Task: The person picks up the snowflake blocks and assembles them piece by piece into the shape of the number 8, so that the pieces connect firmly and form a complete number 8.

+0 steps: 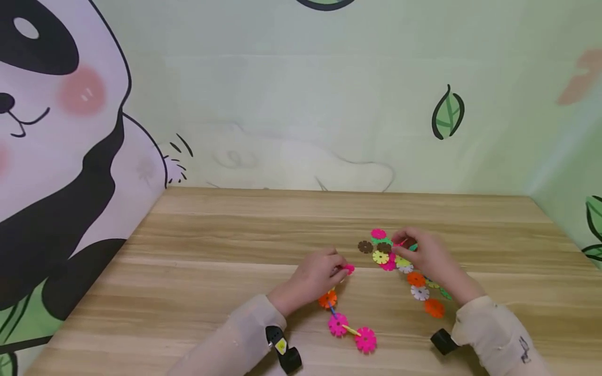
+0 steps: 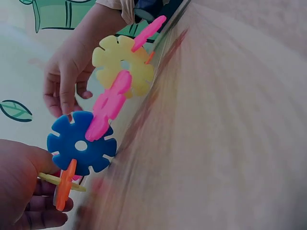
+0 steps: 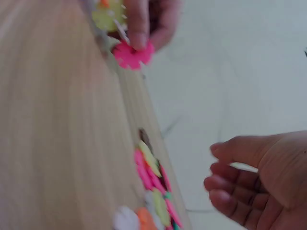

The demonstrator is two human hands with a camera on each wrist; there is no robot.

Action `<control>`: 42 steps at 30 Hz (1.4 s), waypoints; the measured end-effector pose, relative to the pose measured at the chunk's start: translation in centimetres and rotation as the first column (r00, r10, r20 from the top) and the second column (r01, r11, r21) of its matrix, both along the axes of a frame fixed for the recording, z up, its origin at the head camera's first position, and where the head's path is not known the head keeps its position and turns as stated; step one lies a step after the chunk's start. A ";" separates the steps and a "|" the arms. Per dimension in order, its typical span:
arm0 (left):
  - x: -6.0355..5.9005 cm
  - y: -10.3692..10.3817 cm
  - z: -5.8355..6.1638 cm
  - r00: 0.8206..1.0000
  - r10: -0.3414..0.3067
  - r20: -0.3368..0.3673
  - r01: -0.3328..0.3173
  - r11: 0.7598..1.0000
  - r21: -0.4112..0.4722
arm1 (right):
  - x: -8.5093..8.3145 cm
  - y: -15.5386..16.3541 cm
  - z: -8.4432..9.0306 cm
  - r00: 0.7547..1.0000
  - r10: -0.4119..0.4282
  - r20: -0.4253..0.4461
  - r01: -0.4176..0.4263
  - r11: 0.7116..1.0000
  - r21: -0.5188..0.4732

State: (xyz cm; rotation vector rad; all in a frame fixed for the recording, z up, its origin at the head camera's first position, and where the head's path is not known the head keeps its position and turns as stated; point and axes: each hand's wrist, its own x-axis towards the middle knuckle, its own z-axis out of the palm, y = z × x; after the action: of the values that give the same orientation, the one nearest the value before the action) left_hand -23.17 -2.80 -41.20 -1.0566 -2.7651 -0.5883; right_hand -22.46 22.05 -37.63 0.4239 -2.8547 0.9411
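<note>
1. Head view: person's left hand (image 1: 314,275) sits near table centre and pinches the top end of a linked chain of flat plastic snowflake discs (image 1: 345,326), w/ a pink disc (image 1: 349,269) at the fingertips. The chain trails toward 5 o'clock over the wooden table (image 1: 211,271), past an orange disc to two magenta ones.
2. Right hand (image 1: 430,256) is at 3 o'clock of the left, over a loose pile of multicoloured snowflake discs (image 1: 390,256). Fingers are curled down into the pile; can't tell whether they've got hold of a piece.
3. Prob. the left lifts the chain end clear of the table so its slot stays reachable, while the right works at the pile.
4. Left wrist view adds what the head view hides: discs slotted crosswise at right angles, blue disc (image 2: 80,143) then pink and yellow, w/ thumb and fingers closed on the orange/yellow end.
5. Right wrist view, blurred: right hand's palm (image 3: 268,182) w/ fingers loosely curled and nothing visibly in it; pile at 6 o'clock, left-hand fingertips on the pink disc at 12.
</note>
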 end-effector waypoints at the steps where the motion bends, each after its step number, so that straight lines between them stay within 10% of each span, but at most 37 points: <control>1: 0.0 0.0 0.0 1.000 0.000 0.003 0.000 1.000 0.003 | -0.1 0.4 0.1 1.000 -0.013 0.007 0.013 1.000 0.010; 19: 0.2 -0.4 -0.4 1.000 0.011 0.019 -0.012 0.996 0.083 | -0.9 4.7 -0.4 0.972 -0.135 0.192 0.088 0.968 0.236; 42: 0.3 -0.4 -0.4 0.999 -0.032 -0.008 0.033 0.996 0.080 | -0.9 5.1 -0.8 0.982 -0.111 0.156 0.108 0.994 0.024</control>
State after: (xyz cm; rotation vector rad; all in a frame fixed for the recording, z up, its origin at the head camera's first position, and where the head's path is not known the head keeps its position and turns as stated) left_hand -22.89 -3.24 -41.63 -1.0864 -2.6986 -0.6920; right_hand -23.37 27.12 -38.42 0.1992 -2.9910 0.9735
